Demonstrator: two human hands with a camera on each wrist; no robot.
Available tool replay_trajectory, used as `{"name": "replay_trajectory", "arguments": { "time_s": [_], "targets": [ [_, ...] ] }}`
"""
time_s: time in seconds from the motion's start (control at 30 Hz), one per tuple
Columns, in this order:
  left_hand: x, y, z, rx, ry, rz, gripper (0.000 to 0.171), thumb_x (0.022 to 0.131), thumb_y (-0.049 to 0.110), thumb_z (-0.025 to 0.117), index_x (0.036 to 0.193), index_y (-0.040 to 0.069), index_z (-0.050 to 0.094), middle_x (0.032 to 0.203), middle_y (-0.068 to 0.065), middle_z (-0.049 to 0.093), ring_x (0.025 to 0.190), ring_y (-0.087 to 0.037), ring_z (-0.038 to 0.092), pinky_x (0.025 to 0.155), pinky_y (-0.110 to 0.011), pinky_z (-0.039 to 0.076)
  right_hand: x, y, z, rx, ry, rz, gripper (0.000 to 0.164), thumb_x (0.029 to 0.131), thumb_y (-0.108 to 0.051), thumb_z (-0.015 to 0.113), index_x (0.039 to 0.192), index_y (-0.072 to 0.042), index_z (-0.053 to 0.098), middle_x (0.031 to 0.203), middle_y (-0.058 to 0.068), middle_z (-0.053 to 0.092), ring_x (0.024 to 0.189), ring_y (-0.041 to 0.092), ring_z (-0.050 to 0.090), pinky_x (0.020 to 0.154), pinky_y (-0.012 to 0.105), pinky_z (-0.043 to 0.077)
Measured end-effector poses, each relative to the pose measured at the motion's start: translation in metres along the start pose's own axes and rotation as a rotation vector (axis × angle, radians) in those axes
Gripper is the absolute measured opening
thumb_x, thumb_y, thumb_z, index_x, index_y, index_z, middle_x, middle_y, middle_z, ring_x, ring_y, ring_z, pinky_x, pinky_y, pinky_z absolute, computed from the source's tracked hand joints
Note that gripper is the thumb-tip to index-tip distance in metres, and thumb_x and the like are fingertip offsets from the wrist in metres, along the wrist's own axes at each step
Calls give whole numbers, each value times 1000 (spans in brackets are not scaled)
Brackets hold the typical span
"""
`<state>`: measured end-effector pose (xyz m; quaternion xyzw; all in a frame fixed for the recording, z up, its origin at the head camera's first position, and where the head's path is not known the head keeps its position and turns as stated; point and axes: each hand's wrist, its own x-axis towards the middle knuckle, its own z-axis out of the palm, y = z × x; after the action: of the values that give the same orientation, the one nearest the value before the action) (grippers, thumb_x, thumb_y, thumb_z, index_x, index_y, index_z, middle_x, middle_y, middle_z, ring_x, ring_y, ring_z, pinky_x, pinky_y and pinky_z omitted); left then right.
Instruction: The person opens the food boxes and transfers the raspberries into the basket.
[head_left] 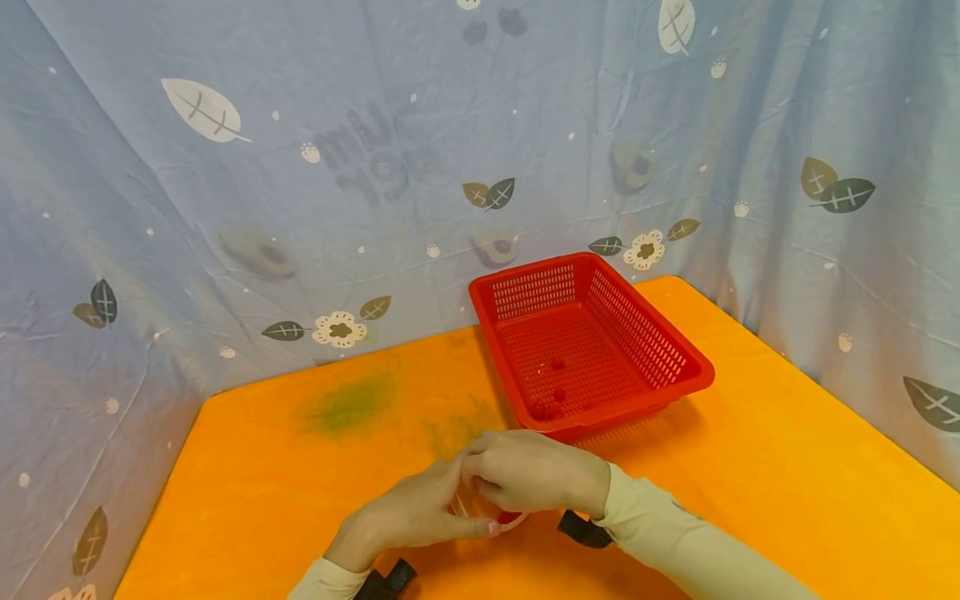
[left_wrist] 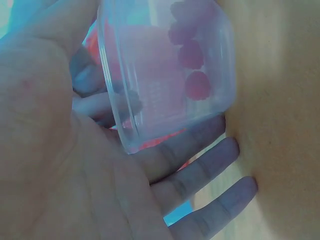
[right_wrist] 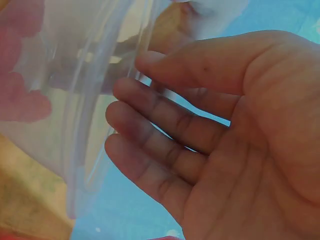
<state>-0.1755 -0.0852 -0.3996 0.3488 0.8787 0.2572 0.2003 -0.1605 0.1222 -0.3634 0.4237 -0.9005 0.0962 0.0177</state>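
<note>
By the L hand (head_left: 416,508), a clear tub (left_wrist: 160,95) w/ red berries (left_wrist: 198,85) inside is being held btwn thumb & fingers. Its rim is being touched by the R hand (head_left: 536,473); whether it's being pinched can't be told. Nearby, beyond the tub, a few loose berries (head_left: 558,395) are being held in a red basket (head_left: 637,329). Both are being backed by a patterned curtain (head_left: 420,108) past the table (head_left: 277,483).

"Container (left_wrist: 160,95)?"
"Clear plastic, smooth and glossy."
"And the basket (head_left: 622,410)?"
"Red plastic, perforated, faintly shiny."
"The curtain (head_left: 420,108)?"
"Creased, matt printed cloth. The orange tabletop (head_left: 262,467) looks matt too."
</note>
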Motion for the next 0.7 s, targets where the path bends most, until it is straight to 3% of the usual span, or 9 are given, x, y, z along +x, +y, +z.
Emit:
{"name": "replay_trajectory", "arguments": {
  "time_s": [0.13, 0.3, 0.43, 0.57, 0.7],
  "targets": [
    [1, 1, 0, -22, -2, -26, 99, 85, 71, 66, 161, 26, 23, 154, 2, 46, 126, -17, 56, 99, -38, 51, 1, 1, 2, -10, -29, 1, 12, 93, -13, 70, 90, -24, 75, 104, -11, 71, 94, 5, 62, 81, 18, 51],
    [3, 1, 0, -34, -9, -45, 109, 83, 70, 68, 164, 21, 14, 157, 0, 44, 127, -18, 56, 99, -42, 52, 2, 0, 5, -10, -94, 8, 7, 89, -16, 75, 89, -22, 73, 81, -12, 59, 73, 3, 49, 69, 15, 43],
    [4, 0, 0, -49, -11, -52, 110, 82, 68, 72, 164, 22, 14, 132, 2, 60, 101, -9, 65, 83, -32, 54, 1, -1, 9, -40, -150, -10, 9, 85, -18, 80, 83, -23, 72, 72, -14, 55, 67, 1, 44, 70, 16, 41],
    [5, 1, 0, -69, -17, -41, 111, 81, 66, 74, 164, 23, 14, 102, 9, 61, 74, -3, 61, 67, -24, 51, 1, -3, 13, -39, -207, 3, 9, 84, -25, 82, 81, -23, 73, 65, -16, 57, 63, -2, 46, 77, 19, 45],
    [5, 1, 0, -57, -13, -39, 111, 81, 66, 74, 164, 24, 15, 99, 10, 60, 73, -1, 60, 66, -23, 49, 2, -4, 14, -24, -229, 43, 8, 83, -23, 83, 85, -25, 76, 71, -18, 64, 66, -4, 52, 80, 19, 48]
  ]
}}
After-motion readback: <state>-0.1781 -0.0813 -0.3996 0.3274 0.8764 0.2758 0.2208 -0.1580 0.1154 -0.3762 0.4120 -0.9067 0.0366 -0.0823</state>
